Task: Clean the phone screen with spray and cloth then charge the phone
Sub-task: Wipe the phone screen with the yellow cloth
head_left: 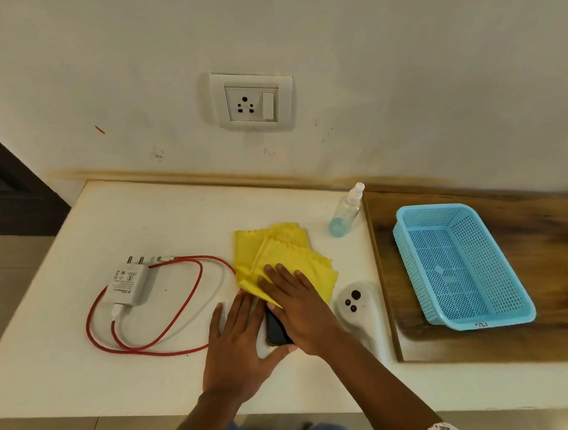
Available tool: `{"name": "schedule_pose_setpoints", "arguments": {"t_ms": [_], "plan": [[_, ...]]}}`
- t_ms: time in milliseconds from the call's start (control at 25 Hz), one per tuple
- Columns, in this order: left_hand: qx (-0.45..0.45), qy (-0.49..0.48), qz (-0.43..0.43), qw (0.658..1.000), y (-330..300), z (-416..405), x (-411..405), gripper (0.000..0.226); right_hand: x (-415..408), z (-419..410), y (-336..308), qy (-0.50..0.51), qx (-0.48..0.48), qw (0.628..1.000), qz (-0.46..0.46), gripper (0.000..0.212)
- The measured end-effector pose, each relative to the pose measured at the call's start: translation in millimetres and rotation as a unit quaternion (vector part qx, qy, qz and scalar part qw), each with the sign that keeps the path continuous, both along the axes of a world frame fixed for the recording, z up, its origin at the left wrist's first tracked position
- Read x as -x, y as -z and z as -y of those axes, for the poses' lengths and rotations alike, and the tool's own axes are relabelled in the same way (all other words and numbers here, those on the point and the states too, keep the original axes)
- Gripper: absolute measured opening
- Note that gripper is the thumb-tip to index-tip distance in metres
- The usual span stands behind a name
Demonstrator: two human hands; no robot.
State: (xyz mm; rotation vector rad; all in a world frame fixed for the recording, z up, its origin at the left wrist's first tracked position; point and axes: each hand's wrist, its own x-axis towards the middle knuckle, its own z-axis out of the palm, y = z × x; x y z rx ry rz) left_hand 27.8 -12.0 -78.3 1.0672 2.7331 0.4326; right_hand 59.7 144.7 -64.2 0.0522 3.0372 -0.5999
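The phone [276, 330] is seen lying flat on the white tabletop [163, 215], screen up, mostly covered by both hands. The left hand [239, 344] is laid flat with fingers spread, along the phone's left edge, its thumb reaching under the phone's near end. The right hand [300, 308] is pressed flat, fingers together, on the yellow cloth [278, 251]; the cloth's near corner is held down over the phone's far end. Nothing is pinched by either hand.

The rest of the cloth is bunched beyond the fingers. The spray bottle [345, 212] is stood upright just beyond the cloth, to the right, near the wall. A white phone case [354, 302], camera cut-outs up, is noted just right of the right hand.

The white charger [127, 284] is laid well left of the phone, pins toward the wall, with its red cable [150, 342] looped around it; the loop reaches the left hand. Print on the charger is too small to be read. The wall socket [252, 102] is seen above. A blue basket [458, 264] is set on the wood panel at right; a small mark on its near rim is illegible.
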Motion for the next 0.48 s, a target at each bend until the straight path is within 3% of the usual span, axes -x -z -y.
{"name": "schedule_pose_setpoints", "arguments": {"t_ms": [240, 480], "plan": [[-0.034, 0.013, -0.029, 0.999, -1.1, 1.4, -0.9, 0.064, -36.5, 20.9, -0.4, 0.013, 0.065, 0.997, 0.028, 0.047], [-0.098, 0.041, -0.075, 0.992, -8.9, 4.8, -2.7, 0.066, -68.5, 44.6, -0.5, 0.052, 0.116, 0.992, 0.023, 0.046]]}}
